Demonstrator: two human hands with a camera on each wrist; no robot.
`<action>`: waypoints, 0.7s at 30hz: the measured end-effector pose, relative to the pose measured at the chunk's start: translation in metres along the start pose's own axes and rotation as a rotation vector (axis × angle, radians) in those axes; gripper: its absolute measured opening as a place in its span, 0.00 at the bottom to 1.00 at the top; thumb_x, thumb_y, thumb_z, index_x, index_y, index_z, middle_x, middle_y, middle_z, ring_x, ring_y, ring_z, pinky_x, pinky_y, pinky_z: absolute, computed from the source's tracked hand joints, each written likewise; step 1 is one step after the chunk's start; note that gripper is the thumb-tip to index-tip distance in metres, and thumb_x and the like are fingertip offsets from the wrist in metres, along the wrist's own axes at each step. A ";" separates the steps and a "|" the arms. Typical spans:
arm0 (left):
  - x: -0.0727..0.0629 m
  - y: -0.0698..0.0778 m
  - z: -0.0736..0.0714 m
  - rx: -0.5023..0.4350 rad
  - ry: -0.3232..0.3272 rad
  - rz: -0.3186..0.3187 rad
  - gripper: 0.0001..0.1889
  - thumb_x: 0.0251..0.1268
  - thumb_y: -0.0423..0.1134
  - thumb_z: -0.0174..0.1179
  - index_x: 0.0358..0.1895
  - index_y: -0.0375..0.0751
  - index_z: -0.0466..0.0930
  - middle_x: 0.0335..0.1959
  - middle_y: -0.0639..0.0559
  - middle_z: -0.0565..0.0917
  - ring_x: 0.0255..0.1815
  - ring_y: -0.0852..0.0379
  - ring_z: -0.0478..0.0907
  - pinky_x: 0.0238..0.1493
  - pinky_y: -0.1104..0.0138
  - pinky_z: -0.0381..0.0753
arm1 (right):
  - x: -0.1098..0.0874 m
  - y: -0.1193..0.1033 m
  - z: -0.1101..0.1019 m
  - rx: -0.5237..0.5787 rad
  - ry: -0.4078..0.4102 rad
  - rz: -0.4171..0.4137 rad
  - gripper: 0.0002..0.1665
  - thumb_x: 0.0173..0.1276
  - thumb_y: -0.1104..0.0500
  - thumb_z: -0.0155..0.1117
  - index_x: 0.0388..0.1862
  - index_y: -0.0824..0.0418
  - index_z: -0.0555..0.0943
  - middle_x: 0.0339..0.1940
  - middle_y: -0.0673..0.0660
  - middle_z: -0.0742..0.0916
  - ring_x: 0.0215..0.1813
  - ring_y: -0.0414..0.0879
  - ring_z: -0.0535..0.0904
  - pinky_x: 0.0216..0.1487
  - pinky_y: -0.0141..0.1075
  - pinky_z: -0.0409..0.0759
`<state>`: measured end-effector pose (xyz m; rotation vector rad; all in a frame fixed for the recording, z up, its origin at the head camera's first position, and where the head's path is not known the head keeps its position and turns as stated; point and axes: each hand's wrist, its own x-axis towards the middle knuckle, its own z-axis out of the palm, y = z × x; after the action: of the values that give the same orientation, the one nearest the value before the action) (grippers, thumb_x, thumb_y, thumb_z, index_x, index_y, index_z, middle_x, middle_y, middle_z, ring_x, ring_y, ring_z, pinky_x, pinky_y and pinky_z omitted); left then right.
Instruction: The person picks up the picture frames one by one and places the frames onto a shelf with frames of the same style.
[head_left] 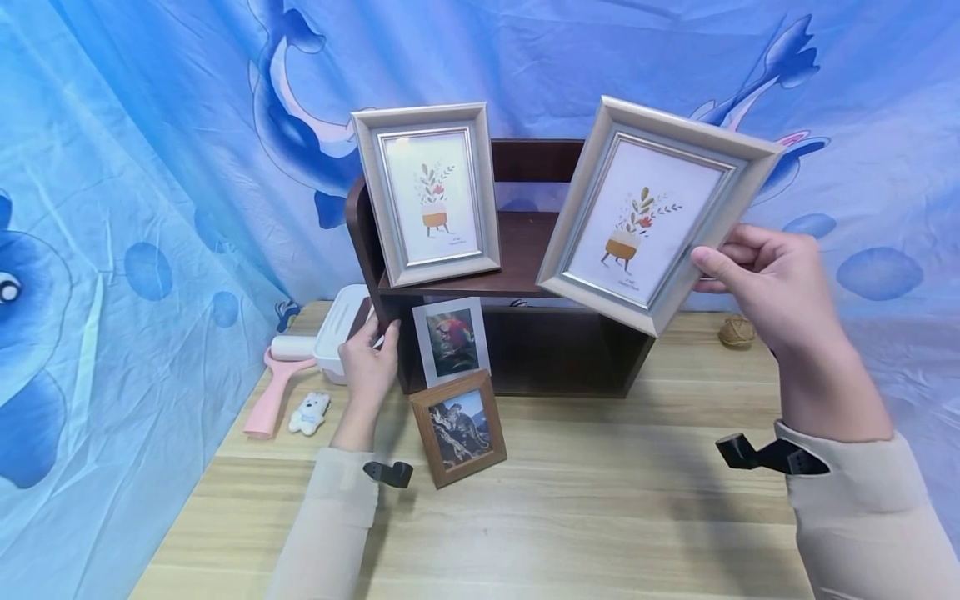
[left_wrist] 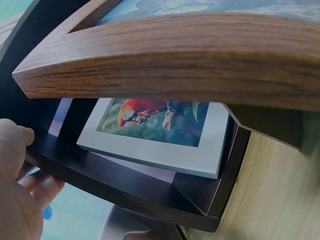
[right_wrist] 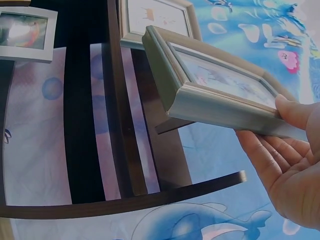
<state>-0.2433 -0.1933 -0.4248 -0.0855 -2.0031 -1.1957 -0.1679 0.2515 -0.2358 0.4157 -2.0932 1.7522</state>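
Observation:
My right hand pinches the side of a tilted beige picture frame, thumb on its front, fingers behind. It is held up in front of the right part of a dark brown shelf. A matching beige frame stands on the shelf's upper board at left. My left hand holds the shelf's left side panel, its fingers curled around the edge in the left wrist view. Inside the lower level leans a white frame with a parrot picture. A wooden frame with a leopard picture stands before it on the table.
Left of the shelf are a white plastic container, a pink lint roller and a small white bear figure. A ball of twine sits at the right on the wood-grain table. A blue dolphin curtain hangs behind.

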 end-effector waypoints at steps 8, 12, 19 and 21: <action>0.000 0.000 0.000 -0.009 -0.004 0.008 0.10 0.67 0.32 0.66 0.48 0.32 0.88 0.43 0.38 0.89 0.45 0.41 0.87 0.47 0.55 0.88 | 0.018 0.001 0.006 0.009 -0.003 0.039 0.28 0.68 0.63 0.70 0.64 0.75 0.76 0.39 0.46 0.92 0.39 0.38 0.89 0.36 0.31 0.88; 0.000 0.001 -0.001 -0.002 -0.004 -0.002 0.11 0.67 0.33 0.66 0.49 0.32 0.87 0.43 0.37 0.89 0.45 0.41 0.87 0.47 0.54 0.88 | 0.024 0.001 0.008 -0.065 0.007 0.063 0.31 0.69 0.60 0.70 0.66 0.74 0.75 0.41 0.44 0.91 0.39 0.36 0.89 0.36 0.30 0.87; 0.000 -0.002 0.000 -0.001 -0.004 -0.003 0.11 0.67 0.33 0.66 0.50 0.32 0.87 0.43 0.36 0.88 0.44 0.40 0.87 0.48 0.52 0.88 | 0.030 0.000 0.012 -0.102 0.032 0.072 0.31 0.69 0.59 0.70 0.66 0.74 0.75 0.44 0.48 0.91 0.39 0.35 0.88 0.37 0.29 0.87; 0.000 -0.002 0.000 -0.002 -0.005 -0.002 0.11 0.67 0.33 0.66 0.50 0.32 0.87 0.43 0.36 0.88 0.45 0.40 0.87 0.48 0.52 0.88 | 0.031 0.000 0.013 -0.145 0.037 0.080 0.31 0.70 0.57 0.69 0.67 0.72 0.75 0.49 0.54 0.90 0.40 0.34 0.88 0.38 0.29 0.87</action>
<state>-0.2439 -0.1943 -0.4267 -0.0870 -2.0069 -1.1995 -0.1966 0.2391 -0.2231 0.2603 -2.2205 1.6241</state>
